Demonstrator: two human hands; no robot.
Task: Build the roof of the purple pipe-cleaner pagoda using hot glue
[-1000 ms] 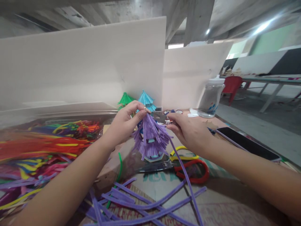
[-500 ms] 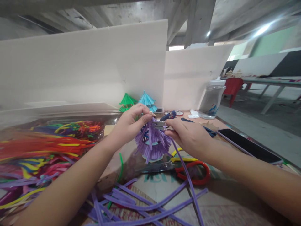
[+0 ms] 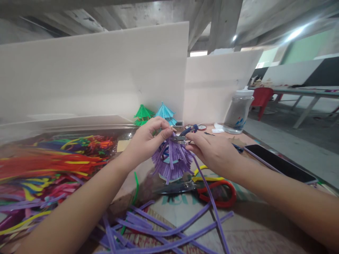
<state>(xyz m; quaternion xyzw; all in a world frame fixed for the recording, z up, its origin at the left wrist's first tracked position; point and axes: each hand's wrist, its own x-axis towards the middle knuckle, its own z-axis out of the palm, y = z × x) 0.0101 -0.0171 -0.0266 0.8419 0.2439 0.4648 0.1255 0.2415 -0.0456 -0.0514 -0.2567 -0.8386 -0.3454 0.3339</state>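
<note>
So I've got the little purple paper-look model (image 3: pixel 172 169) upright right in front of me, call it the center of the clock. My left hand (image 3: pixel 152 137) comes in from about 10 o'clock, thumb and finger pinched almost closed on its pointy top. My right hand (image 3: pixel 212 150) is over at 2 o'clock, thumb and fingers nearly together on a small metal tool (image 3: pixel 178 138) whose tip is up against the purple strands near the peak. Can't tell if the tool itself is open, it's too small and blurry.

One long purple strip (image 3: pixel 206 183) trails from just under my right hand down toward 5 o'clock. Loose purple strips (image 3: pixel 164 233) are heaped at 6, the red handle (image 3: pixel 233 197) and yellow handle (image 3: pixel 209 179) sit at 4, and the phone (image 3: pixel 280 164) is at 3. Water bottle (image 3: pixel 239 113) at 2, blue model (image 3: pixel 164 111) at 12, green model (image 3: pixel 143 112) at 11, messy colorful strip pile (image 3: pixel 53 160) at 9.
</note>
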